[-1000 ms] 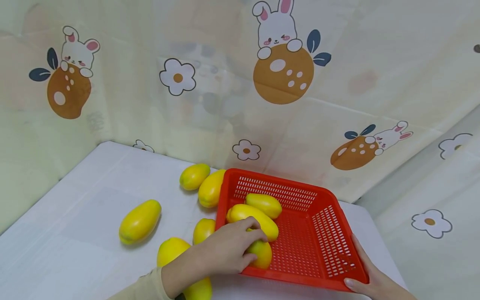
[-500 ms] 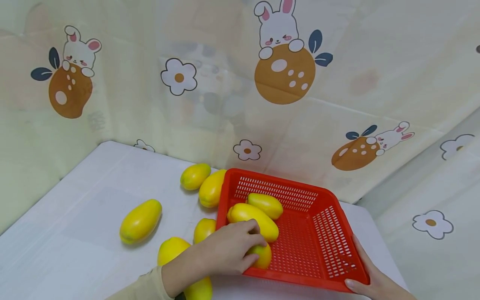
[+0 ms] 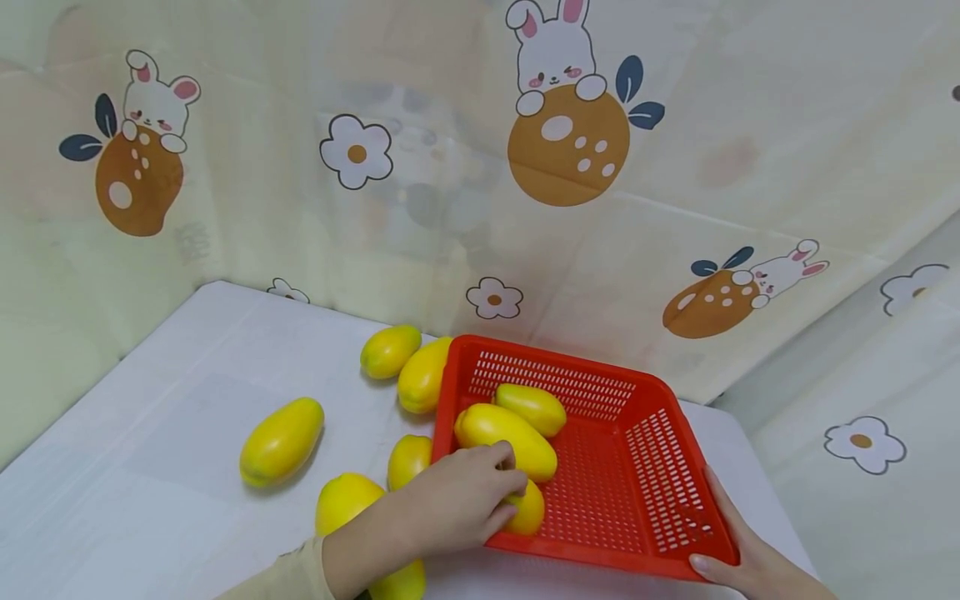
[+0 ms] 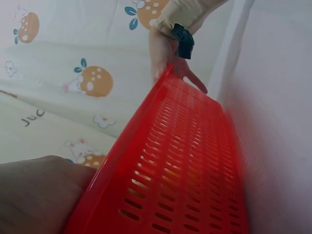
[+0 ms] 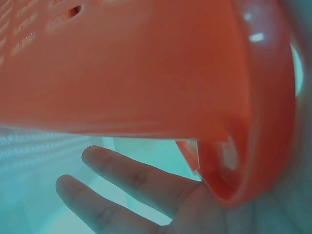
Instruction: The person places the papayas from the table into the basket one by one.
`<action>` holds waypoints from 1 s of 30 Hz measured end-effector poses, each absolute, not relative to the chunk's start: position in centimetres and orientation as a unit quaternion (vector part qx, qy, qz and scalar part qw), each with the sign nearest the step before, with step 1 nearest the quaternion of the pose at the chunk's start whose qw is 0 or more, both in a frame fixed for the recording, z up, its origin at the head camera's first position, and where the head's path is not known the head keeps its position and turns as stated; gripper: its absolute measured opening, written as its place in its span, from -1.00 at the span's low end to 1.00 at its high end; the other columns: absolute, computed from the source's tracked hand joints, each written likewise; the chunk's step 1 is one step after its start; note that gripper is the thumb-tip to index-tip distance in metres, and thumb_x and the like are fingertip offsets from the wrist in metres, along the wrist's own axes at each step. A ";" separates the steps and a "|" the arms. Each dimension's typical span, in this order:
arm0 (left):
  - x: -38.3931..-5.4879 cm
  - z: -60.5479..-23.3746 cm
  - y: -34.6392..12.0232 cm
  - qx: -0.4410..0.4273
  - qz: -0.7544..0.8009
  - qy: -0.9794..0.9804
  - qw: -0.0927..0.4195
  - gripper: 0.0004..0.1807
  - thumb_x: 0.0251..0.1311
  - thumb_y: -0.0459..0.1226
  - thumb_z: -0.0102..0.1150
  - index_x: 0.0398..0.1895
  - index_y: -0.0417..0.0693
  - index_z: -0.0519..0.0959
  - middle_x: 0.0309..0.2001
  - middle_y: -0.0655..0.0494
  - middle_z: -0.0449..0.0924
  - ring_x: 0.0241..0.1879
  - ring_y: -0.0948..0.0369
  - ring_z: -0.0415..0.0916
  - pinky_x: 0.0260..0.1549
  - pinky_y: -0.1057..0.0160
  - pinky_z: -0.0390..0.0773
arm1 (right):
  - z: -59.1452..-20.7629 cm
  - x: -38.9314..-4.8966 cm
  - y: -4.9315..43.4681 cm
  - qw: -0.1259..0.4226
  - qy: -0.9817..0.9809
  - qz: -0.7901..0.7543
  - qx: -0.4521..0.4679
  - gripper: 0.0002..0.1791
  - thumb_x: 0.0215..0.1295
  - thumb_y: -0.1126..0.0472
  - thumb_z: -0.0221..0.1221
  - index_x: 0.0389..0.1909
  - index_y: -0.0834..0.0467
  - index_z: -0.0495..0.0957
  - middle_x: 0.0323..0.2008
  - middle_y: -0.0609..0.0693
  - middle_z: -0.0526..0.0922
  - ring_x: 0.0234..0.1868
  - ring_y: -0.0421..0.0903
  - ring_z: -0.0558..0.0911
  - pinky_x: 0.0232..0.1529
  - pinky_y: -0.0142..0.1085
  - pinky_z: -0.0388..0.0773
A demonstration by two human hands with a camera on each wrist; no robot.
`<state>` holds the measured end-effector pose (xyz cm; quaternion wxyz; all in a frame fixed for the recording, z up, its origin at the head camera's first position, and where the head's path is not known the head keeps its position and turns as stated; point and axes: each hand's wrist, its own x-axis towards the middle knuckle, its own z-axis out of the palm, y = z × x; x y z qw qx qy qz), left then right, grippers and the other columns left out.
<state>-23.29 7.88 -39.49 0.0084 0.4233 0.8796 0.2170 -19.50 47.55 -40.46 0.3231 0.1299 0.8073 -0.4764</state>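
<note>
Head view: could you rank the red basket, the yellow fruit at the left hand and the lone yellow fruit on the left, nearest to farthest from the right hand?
1. Red basket: its near right corner is held by the right hand.
2. Yellow fruit at the left hand: in the basket, near left.
3. Lone yellow fruit: on the table, left of the basket.

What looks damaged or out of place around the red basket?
Nothing stands out: three yellow fruits show in the red basket, other fruits lie on the white table, and no damage is visible.
</note>
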 end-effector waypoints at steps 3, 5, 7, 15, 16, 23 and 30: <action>-23.2 -39.5 7.9 0.416 0.213 0.884 0.006 -0.87 0.25 -0.08 0.15 -0.18 0.22 0.59 -0.25 0.29 0.42 -0.38 0.39 0.35 -0.35 0.52 0.46 | -40.4 -19.5 47.4 0.322 0.810 -0.473 0.131 0.05 0.35 -0.05 0.04 0.20 -0.67 -0.74 0.42 0.22 -0.15 0.17 -0.01 0.32 0.03 -0.07 0.59; -23.2 -39.5 7.9 0.413 0.202 0.888 0.009 -0.88 0.25 -0.06 0.14 -0.25 0.20 0.61 -0.35 0.31 0.42 -0.43 0.39 0.34 -0.39 0.50 0.43 | -40.4 -19.5 47.4 0.322 0.810 -0.472 0.129 0.05 0.35 -0.05 0.03 0.21 -0.64 -0.75 0.42 0.22 -0.15 0.17 0.00 0.31 0.02 -0.07 0.59; -23.2 -39.5 8.0 0.411 0.189 0.892 0.012 -0.84 0.27 -0.03 0.11 -0.34 0.19 0.62 -0.46 0.33 0.39 -0.48 0.38 0.32 -0.42 0.48 0.40 | -40.3 -19.4 47.4 0.322 0.813 -0.469 0.126 0.06 0.35 -0.05 0.03 0.22 -0.60 -0.76 0.42 0.23 -0.16 0.16 -0.01 0.31 0.02 -0.06 0.59; -23.2 -39.4 8.2 0.425 0.170 0.889 0.015 -0.78 0.30 0.00 0.04 -0.33 0.19 0.63 -0.56 0.36 0.34 -0.53 0.38 0.29 -0.47 0.47 0.35 | -40.3 -19.3 47.5 0.320 0.817 -0.463 0.125 0.07 0.35 -0.05 0.03 0.23 -0.57 -0.78 0.42 0.24 -0.17 0.16 -0.01 0.32 0.02 -0.06 0.59; -23.2 -39.4 8.2 0.430 0.169 0.887 0.010 -0.79 0.30 0.00 0.04 -0.28 0.20 0.63 -0.52 0.35 0.36 -0.52 0.38 0.30 -0.47 0.47 0.36 | -40.3 -19.3 47.5 0.322 0.812 -0.470 0.126 0.06 0.36 -0.05 0.03 0.23 -0.59 -0.77 0.42 0.24 -0.17 0.16 -0.01 0.32 0.03 -0.06 0.59; -23.3 -39.7 8.0 0.438 0.203 0.874 -0.053 -0.67 0.29 -0.06 0.07 0.11 0.30 0.51 -0.02 0.27 0.49 -0.17 0.35 0.44 -0.19 0.37 0.57 | -40.5 -19.2 47.7 0.333 0.787 -0.504 0.123 0.04 0.39 0.00 0.00 0.23 -0.62 -0.75 0.39 0.21 -0.07 0.14 -0.04 0.35 0.07 -0.06 0.56; -24.1 -39.4 7.3 0.433 0.271 0.833 -0.212 -0.65 0.23 -0.21 0.08 0.09 0.19 0.50 0.01 0.17 0.48 -0.06 0.26 0.49 -0.07 0.35 0.55 | -40.3 -19.4 47.6 0.328 0.799 -0.486 0.130 0.03 0.37 -0.05 0.02 0.21 -0.66 -0.73 0.43 0.21 -0.14 0.16 -0.01 0.33 0.05 -0.06 0.57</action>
